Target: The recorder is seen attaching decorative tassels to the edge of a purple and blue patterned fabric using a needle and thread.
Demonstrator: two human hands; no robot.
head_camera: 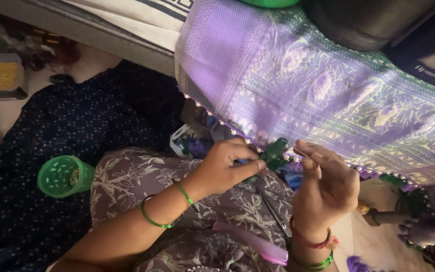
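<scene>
At centre frame the left hand (222, 168) pinches a green tassel (274, 153) on the beaded edge of the purple cloth (318, 85). The right hand (328, 189), just right of it, has fingers together on a thin needle (300, 151) aimed left at the tassel.

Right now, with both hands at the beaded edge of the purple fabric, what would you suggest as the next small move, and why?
Probably draw the right hand gently away to pull the stitch snug. Its fingertips pinch something too thin to make out, likely a needle, right beside the green tassel that the left hand pinches against the purple fabric at its beaded edge.
</scene>
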